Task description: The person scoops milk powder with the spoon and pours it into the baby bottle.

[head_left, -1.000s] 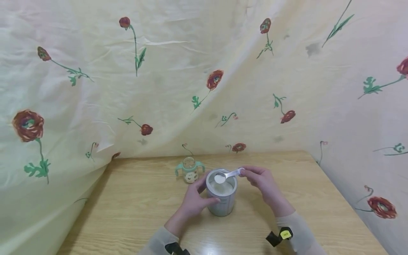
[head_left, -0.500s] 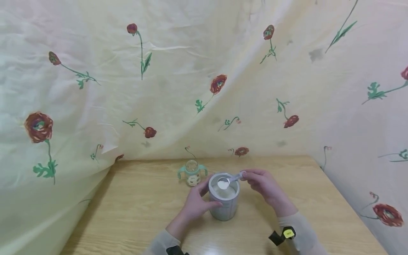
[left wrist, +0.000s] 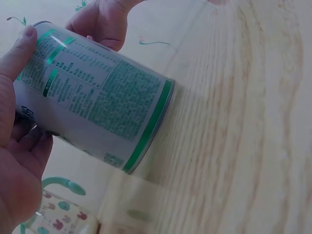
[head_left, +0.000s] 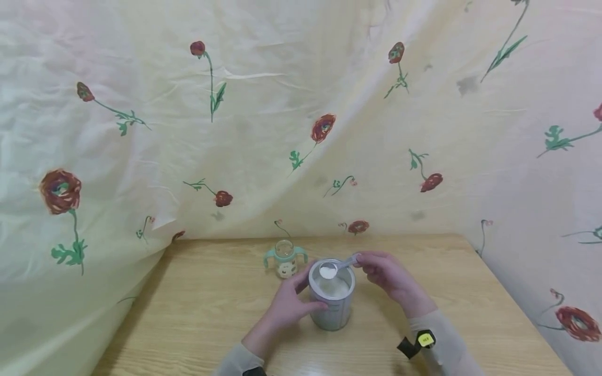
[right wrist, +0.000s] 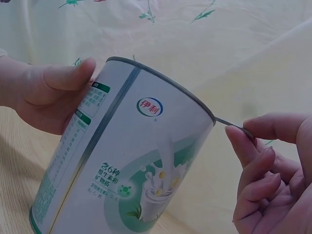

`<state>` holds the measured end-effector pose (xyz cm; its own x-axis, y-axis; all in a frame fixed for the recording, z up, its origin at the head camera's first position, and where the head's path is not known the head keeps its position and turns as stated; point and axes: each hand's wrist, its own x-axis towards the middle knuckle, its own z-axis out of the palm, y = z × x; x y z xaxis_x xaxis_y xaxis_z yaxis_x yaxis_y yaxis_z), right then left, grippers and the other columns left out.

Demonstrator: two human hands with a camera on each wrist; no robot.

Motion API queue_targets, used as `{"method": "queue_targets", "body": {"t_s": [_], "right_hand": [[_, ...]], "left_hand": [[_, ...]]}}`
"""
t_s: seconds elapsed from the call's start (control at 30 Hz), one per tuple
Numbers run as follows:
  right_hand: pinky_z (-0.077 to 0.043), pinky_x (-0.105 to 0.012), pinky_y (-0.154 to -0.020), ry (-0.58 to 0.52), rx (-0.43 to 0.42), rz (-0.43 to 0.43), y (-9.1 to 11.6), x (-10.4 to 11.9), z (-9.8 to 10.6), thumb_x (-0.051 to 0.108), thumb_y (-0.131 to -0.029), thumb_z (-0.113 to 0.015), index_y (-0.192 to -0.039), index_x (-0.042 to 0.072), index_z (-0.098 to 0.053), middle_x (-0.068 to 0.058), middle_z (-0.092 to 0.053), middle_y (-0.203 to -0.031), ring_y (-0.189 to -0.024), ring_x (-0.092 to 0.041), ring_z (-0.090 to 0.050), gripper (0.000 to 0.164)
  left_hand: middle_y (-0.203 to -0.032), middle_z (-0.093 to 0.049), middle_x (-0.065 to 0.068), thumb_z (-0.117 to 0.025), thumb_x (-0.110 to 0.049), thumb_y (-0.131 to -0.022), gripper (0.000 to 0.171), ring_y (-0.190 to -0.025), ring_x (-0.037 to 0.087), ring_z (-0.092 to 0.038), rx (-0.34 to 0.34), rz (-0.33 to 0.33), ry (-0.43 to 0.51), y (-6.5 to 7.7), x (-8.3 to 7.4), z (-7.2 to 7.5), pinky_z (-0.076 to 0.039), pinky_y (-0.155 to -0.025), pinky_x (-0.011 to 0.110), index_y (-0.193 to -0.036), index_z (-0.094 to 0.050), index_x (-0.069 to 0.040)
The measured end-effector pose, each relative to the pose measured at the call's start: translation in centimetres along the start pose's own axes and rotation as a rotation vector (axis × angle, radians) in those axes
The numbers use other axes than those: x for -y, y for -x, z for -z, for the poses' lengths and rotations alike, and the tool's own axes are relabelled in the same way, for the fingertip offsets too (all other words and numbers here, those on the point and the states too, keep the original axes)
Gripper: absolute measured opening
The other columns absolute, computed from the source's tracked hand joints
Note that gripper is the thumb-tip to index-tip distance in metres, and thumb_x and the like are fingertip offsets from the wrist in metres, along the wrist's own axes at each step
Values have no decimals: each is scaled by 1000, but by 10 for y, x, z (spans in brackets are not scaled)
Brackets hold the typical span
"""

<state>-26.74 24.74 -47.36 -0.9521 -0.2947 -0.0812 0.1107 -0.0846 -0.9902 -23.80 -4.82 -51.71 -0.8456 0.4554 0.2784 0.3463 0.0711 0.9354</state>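
Note:
A white and green milk powder can (head_left: pixel 332 310) stands without a lid on the table, pale powder visible inside. My left hand (head_left: pixel 291 305) grips its near left side, thumb across the front and fingers behind; in the left wrist view the can's printed panel (left wrist: pixel 117 92) faces the camera. Between thumb and forefinger, my right hand (head_left: pixel 388 274) pinches the handle of a measuring scoop (head_left: pixel 328 270). White powder fills the scoop's bowl, which is over the can's mouth near the far left rim. The right wrist view shows only the scoop's handle (right wrist: pixel 234 126); the can's wall hides its bowl.
Behind the can, to the left, stands a clear baby bottle (head_left: pixel 285 259) with mint-green handles and its top off. The wooden table (head_left: pixel 207 308) meets a flower-printed cloth (head_left: pixel 254 130) at the back and sides.
The scoop's bowl has shifted slightly left toward the can's far rim, and its heap of powder looks flatter. The left hand keeps its hold on the can. The head view has tilted a little.

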Motion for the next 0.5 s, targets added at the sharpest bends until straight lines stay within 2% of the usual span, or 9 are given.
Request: {"method": "queue_targets", "body": {"t_s": [0.1,0.17,0.23,0.3,0.37,0.5], "right_hand": [[-42,-18,-62,-38,43,-8,-5,0,3,14,-107,-62,-97,19,-83,7,-68,-82,-71,-7,-51,24],[-42,-17,-62,-74,68,-24,-9,1,5,13,-109,-59,-96,19,-82,7,-70,-83,-71,-6,-52,28],[-42,-17,-62,-122,87,-41,-13,3,7,11,-109,-56,-95,19,-82,8,-72,-84,-71,-6,-52,31],[-42,-16,-62,-171,94,-54,-16,6,8,11,-110,-55,-94,19,-82,7,-74,-86,-71,-5,-52,33],[-41,-15,-61,-242,104,-61,-20,9,9,10,-111,-53,-95,17,-82,6,-76,-88,-70,-4,-52,34],[-37,-11,-59,-407,126,-89,-30,14,8,10,-114,-47,-97,12,-78,3,-76,-90,-70,-2,-49,35]], "left_hand": [[-170,-37,-1,-92,-19,-85,98,-155,26,-39,0,14,-21,2,-3,5,-30,-127,47,-166,-38,-16],[-168,-42,-5,-88,-23,-90,89,-153,26,-42,-24,38,-30,5,-4,10,-32,-126,45,-165,-41,-18],[-164,-48,-4,-83,-22,-95,78,-150,29,-47,-73,44,-18,6,-5,16,-36,-124,44,-163,-45,-16],[-159,-55,-1,-79,-21,-98,65,-144,32,-54,-154,31,-19,8,-8,23,-43,-120,42,-158,-53,-13],[-152,-61,4,-76,-17,-100,55,-138,36,-59,-258,-20,-28,9,-9,31,-47,-116,43,-152,-59,-8],[-147,-65,11,-78,-11,-99,49,-134,38,-62,-479,-112,-95,5,-3,51,-47,-116,47,-145,-64,-3]]}}
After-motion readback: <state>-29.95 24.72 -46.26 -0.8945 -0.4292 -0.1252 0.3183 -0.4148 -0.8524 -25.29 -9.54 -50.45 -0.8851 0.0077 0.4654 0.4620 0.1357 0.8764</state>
